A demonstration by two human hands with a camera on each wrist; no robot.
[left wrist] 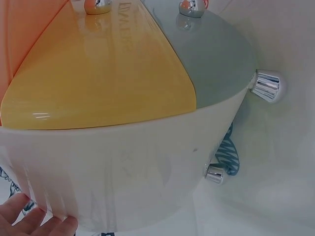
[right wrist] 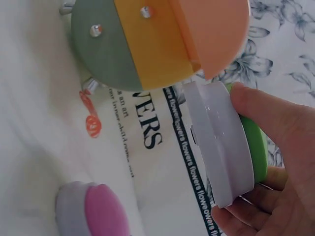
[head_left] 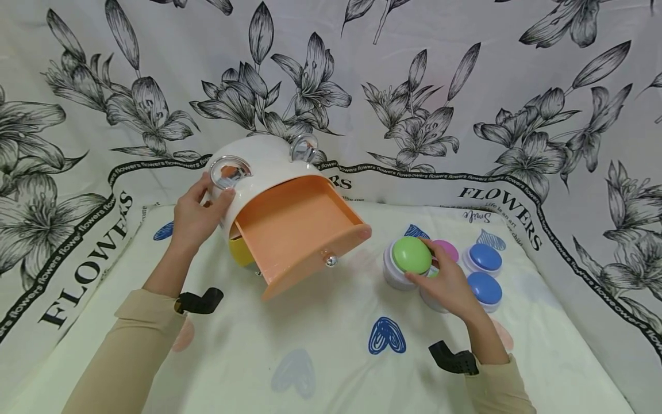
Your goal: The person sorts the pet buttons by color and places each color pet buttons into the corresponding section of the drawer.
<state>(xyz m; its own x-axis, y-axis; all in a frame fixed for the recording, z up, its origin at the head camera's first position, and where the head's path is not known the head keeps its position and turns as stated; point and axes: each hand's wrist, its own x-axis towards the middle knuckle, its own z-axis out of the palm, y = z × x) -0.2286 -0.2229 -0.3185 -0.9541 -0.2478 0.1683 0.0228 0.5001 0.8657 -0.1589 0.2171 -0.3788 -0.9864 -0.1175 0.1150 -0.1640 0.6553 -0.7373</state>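
The orange plastic drawer (head_left: pixel 295 224) of the glossy white domed cabinet (head_left: pixel 269 155) is pulled out; the shell is touched by the left hand (head_left: pixel 196 215), fingers uncurled. One round white puck with a green dome (head_left: pixel 411 256) is grasped by the right hand (head_left: pixel 450 287), lifted near the drawer; two blue-domed pucks (head_left: pixel 484 287) and a pink-domed one (right wrist: pixel 106 211) are left on the cloth (head_left: pixel 233 356).
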